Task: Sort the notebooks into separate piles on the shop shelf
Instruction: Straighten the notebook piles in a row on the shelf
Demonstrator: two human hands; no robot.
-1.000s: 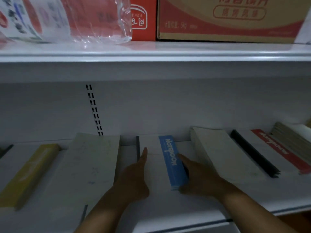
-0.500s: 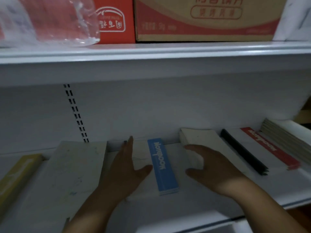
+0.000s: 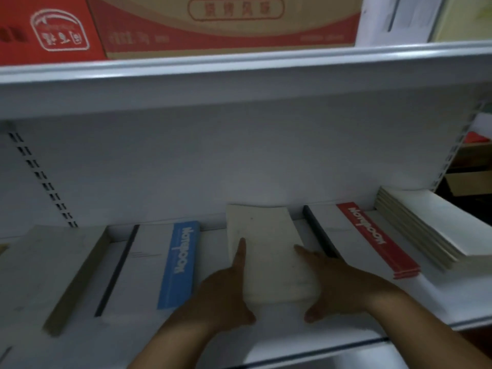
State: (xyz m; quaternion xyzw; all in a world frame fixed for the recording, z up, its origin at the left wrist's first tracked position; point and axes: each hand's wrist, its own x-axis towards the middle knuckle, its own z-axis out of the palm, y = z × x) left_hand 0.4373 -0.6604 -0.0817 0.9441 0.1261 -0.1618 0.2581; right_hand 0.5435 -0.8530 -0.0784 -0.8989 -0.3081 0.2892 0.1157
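Cream notebook pile [image 3: 269, 251] sits squeezed between left hand [image 3: 226, 294] and right hand [image 3: 338, 283], fingers straight against its sides, seemingly squaring it.

plain notebook pile [image 3: 269, 251] on shelf [image 3: 292, 334], between two banded notebooks, hands flanking it

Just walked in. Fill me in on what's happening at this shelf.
A person is sorting notebooks on a white shop shelf. Both hands flank a plain cream pile of notebooks in the middle: the left hand lies along its left edge with fingers straight, the right hand against its right edge. To the left lies a blue-striped notebook pile, to the right a red-striped pile, then another cream stack. Cardboard boxes sit on the shelf above.
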